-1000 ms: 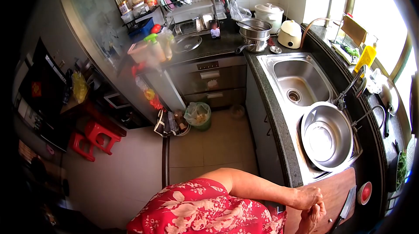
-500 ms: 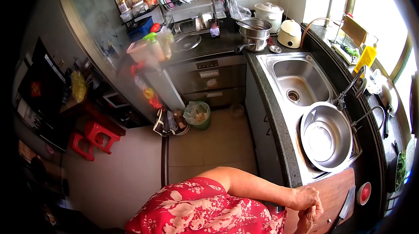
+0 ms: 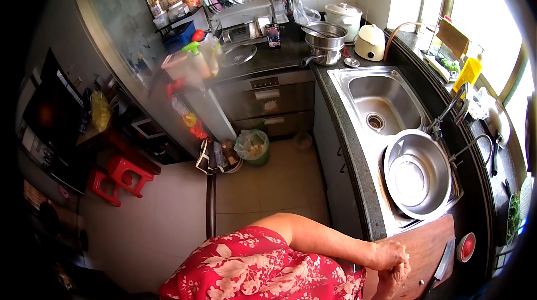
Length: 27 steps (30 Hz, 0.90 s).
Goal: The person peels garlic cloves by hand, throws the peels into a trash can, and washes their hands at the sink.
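My left hand [image 3: 390, 255] is over the wooden cutting board [image 3: 419, 241], its fingers closed and pressed together. Just below it, meeting it at the fingertips, is my right hand [image 3: 394, 279], also closed. A tiny pale bit shows at the fingertips, too small to name. On the board's right side lies a kitchen knife [image 3: 444, 262], its dark handle toward the bottom edge. A small white piece [image 3: 422, 282] rests on the board between the hands and the knife. Beside the board stands a small bowl [image 3: 466, 247], red inside.
A large steel basin [image 3: 418, 177] sits over the near sink bowl, with the other sink bowl [image 3: 386, 98] and a faucet [image 3: 447, 110] beyond. Steel pots [image 3: 325, 43] and a cream appliance [image 3: 370, 43] stand on the far counter. A lined bin [image 3: 254, 149] is on the floor.
The two hands stay together over the board, with a slight shift of the fingers. The knife, bowl and white piece have not moved.
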Available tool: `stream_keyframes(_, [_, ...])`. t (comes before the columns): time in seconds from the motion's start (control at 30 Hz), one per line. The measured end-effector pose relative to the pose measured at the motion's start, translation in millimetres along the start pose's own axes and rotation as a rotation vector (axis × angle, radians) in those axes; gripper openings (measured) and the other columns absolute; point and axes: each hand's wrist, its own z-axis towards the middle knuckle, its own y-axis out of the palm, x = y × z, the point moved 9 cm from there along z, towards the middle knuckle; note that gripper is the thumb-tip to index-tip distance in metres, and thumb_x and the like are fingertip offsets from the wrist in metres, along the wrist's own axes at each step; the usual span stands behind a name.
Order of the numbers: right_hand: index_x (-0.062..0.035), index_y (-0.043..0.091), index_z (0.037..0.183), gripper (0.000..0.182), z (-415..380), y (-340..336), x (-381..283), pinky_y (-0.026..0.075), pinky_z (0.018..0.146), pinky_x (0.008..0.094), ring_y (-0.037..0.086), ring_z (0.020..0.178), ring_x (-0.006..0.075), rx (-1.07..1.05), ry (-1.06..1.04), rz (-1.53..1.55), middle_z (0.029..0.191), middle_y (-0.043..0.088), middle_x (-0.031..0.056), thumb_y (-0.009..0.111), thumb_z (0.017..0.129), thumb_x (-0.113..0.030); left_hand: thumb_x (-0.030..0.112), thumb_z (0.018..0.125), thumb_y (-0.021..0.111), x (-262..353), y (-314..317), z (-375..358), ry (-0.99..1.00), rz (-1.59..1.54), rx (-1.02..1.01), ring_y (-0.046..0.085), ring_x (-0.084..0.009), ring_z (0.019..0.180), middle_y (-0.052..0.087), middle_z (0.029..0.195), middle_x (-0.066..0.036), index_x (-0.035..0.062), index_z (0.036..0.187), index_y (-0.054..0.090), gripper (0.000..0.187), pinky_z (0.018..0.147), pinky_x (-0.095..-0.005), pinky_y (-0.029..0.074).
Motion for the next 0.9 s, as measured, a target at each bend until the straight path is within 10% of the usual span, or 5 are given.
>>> stream_keyframes(0.23, [-0.0061, 0.046, 0.073, 0.017, 0.4, -4.4, -0.3, 0.02, 0.027, 0.0178, 0.026, 0.03, 0.003, 0.035, 0.059, 0.065, 0.046, 0.035, -0.0042, 0.045, 0.084, -0.019, 0.007, 0.061, 0.059, -14.1, -8.6, 9.1, -0.054, -0.012, 0.14, 0.06, -0.0295, 0.061, 0.058, 0.062, -0.018, -0.0015, 0.06, 0.059, 0.009, 0.054, -0.0363, 0.047])
stream_keyframes(0.33, [-0.0052, 0.046, 0.077, 0.015, -4.1, 4.0, -8.6, 0.02, 0.027, 0.0169, 0.027, 0.03, 0.0026, 0.041, 0.068, 0.074, 0.047, 0.035, -0.004, 0.046, 0.084, -0.018, 0.01, 0.073, 0.056, -19.7, -7.7, 10.4, -0.106, 0.057, 0.088, 0.057, -0.0325, 0.056, 0.058, 0.062, -0.018, -0.0009, 0.065, 0.057, 0.014, 0.052, -0.0378, 0.047])
stream_keyframes(0.63, [-0.0079, 0.042, 0.063, 0.021, -7.2, 8.5, -15.3, 0.02, 0.032, 0.0186, 0.022, 0.033, 0.0048, 0.171, 0.071, -0.098, 0.05, 0.032, -0.0024, 0.049, 0.083, -0.011, 0.007, 0.076, 0.058, -44.6, 6.5, 3.0, -0.38, -0.792, 0.056, 0.053, -0.0168, 0.037, 0.051, 0.046, -0.011, -0.0056, 0.061, 0.05, 0.022, 0.029, -0.0271, 0.041])
stream_keyframes(0.9, [-0.003, 0.048, 0.082, 0.009, -2.4, -7.8, -10.7, 0.021, 0.031, 0.0149, 0.028, 0.034, 0.0018, 0.16, -0.04, 0.134, 0.05, 0.038, -0.0032, 0.048, 0.085, -0.011, 0.003, 0.072, 0.057, -55.7, 14.4, 2.5, -0.452, -1.096, 0.123, 0.053, -0.0149, 0.036, 0.053, 0.047, -0.011, -0.0044, 0.061, 0.049, 0.015, 0.028, -0.025, 0.041])
